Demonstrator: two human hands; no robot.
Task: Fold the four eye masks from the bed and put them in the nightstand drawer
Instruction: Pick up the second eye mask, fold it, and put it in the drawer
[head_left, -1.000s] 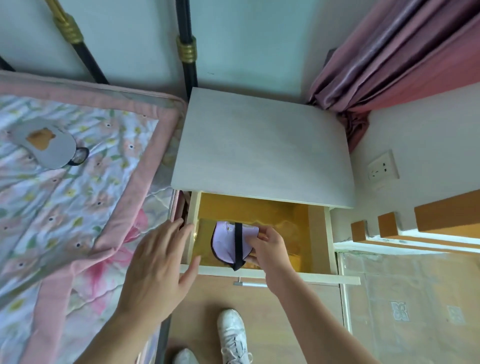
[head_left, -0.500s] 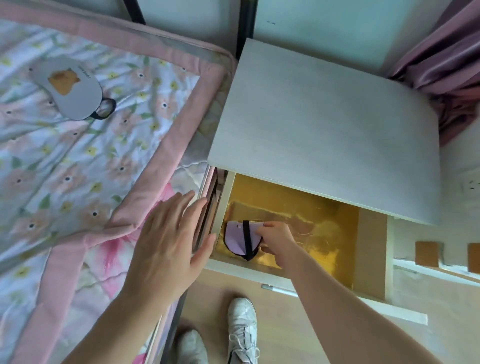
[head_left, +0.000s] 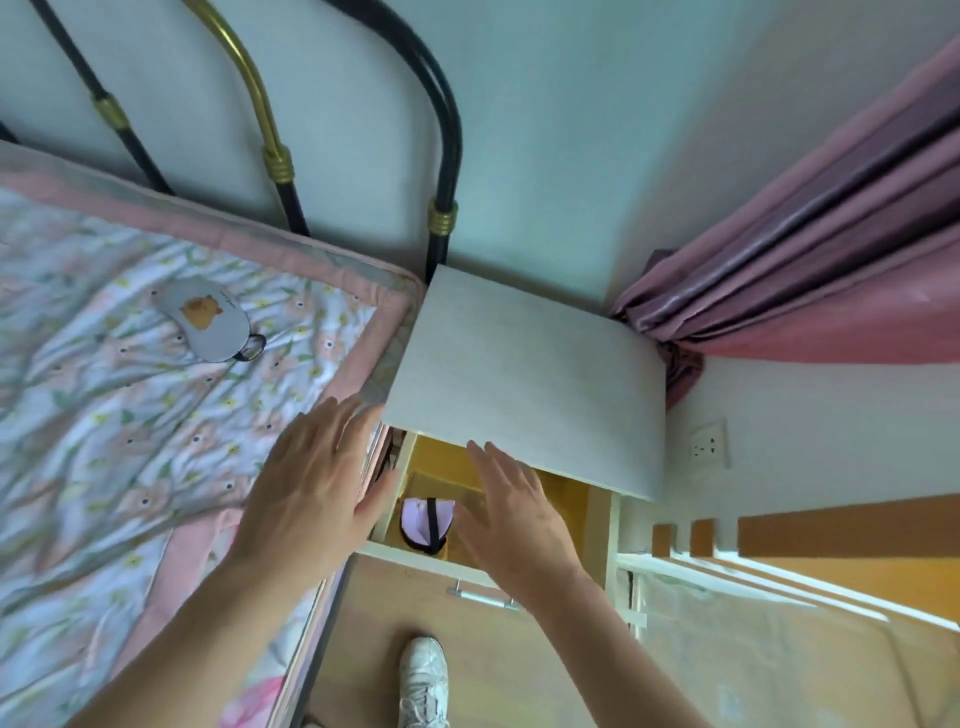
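Both hands empty, fingers spread flat: left hand (head_left: 311, 499) over the bed edge beside the nightstand, right hand (head_left: 511, 512) above the open drawer (head_left: 597, 512), touching nothing visible. Folded lilac mask (head_left: 423, 522) lying in the drawer's front-left corner, black strap running across its middle, just left of the right hand's thumb side (looks placed, not gripped). Remaining target: grey eye mask (head_left: 205, 322) with an orange animal print, flat on the floral quilt (head_left: 104, 441), up and to the left of both hands, well apart from the drawer. Long axis running diagonally, upper-left to lower-right, strap loop bunched at its lower-right end, the end nearest the hands. Left hand clearly closer; right would need to cross over the nightstand top (head_left: 530, 384) corner and the left arm. Probably a left-hand reach, forward and left, taking the near strap end first. Only this one mask visible on the bed; can't tell about any others outside the view.
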